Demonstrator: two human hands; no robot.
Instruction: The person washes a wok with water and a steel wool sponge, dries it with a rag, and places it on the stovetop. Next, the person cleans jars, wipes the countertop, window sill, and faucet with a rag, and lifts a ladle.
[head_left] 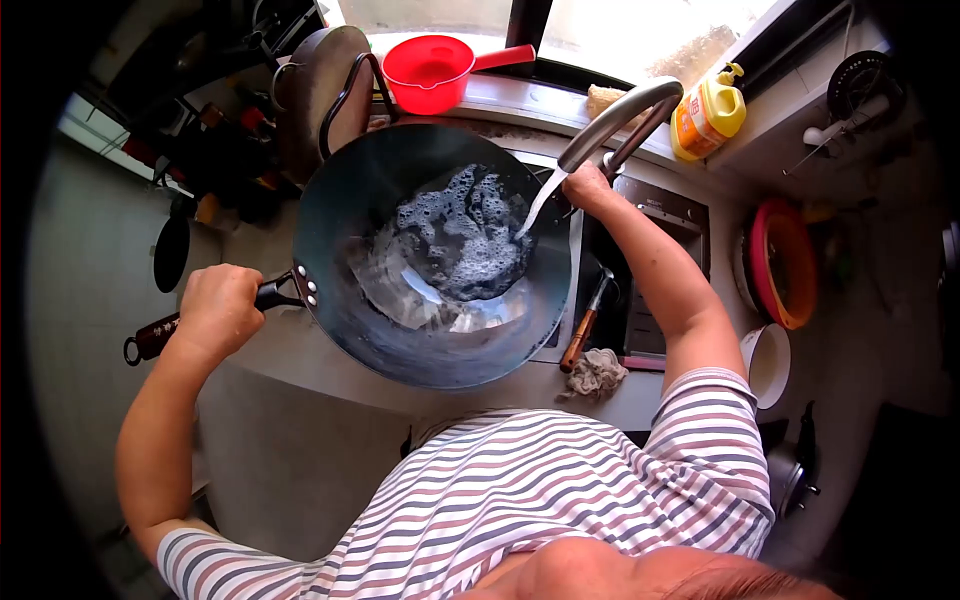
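Observation:
A large dark wok [345, 215] sits over the sink area, with foamy water [470, 235] pooled inside. My left hand [222, 305] is wrapped around the wok's long handle [157, 338]. At the opposite rim, my right hand [588, 188] is closed beside the faucet spout, where a bit of dark side handle shows; the spout partly hides its fingers. Water streams from the curved metal faucet [625, 115] into the wok.
A red dipper [428, 70] and a yellow pump bottle [710, 115] stand on the windowsill. Right of the wok are a wooden-handled tool [583, 335], a crumpled rag [597, 375] and a steel sink edge [690, 215]. Basins [785, 265] and a white bowl [767, 365] stand farther right.

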